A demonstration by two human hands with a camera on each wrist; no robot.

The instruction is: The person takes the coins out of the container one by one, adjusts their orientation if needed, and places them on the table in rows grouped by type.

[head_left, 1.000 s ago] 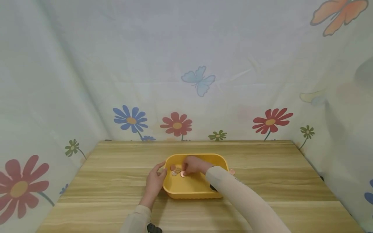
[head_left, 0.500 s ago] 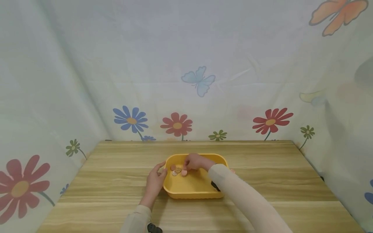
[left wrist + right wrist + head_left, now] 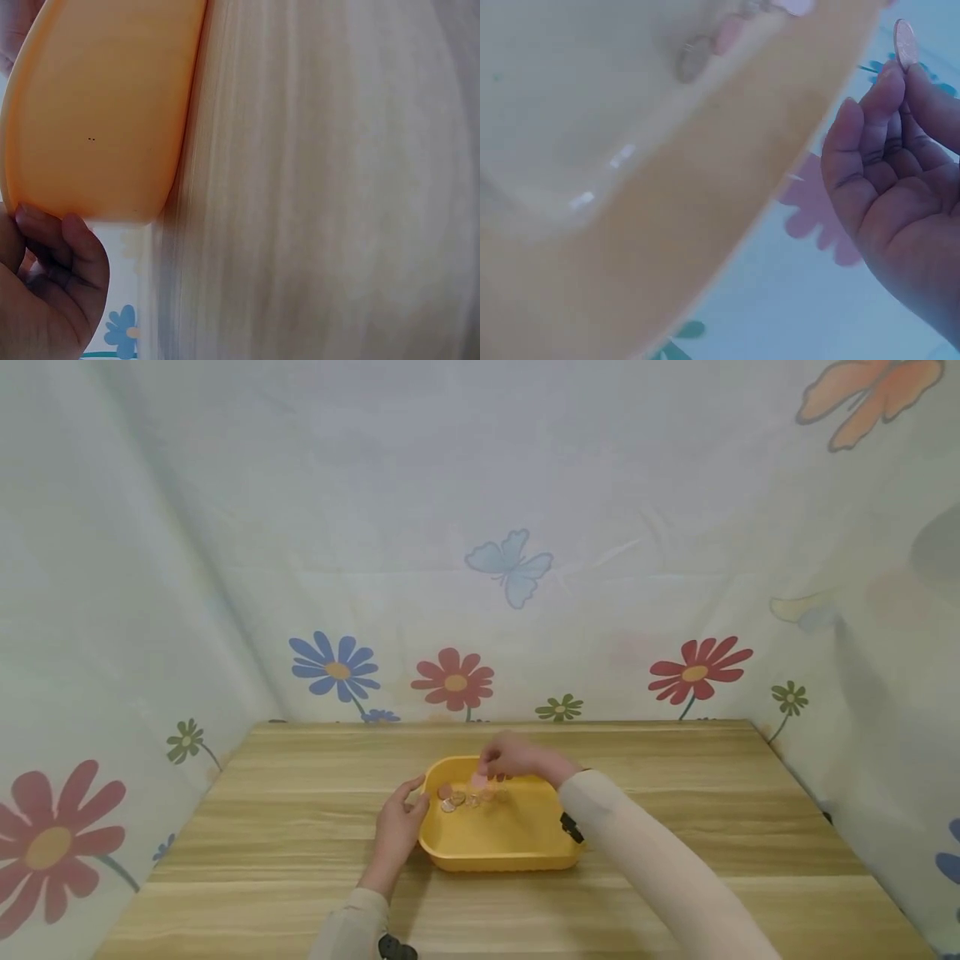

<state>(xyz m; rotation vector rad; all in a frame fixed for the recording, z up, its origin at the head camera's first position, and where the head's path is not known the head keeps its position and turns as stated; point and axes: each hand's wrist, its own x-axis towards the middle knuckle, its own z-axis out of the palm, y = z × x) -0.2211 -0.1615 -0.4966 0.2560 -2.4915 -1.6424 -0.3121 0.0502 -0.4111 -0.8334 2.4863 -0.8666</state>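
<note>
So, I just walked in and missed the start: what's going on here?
A person's right hand pinches a small, round, copper-coloured coin, held clear of the floor of a yellow, round-cornered rectangular tray. Their left hand touches the tray's left rim. Several other round metal coins lie inside, mostly in its left half. The tray stands on a brown wood-grain table.
</note>
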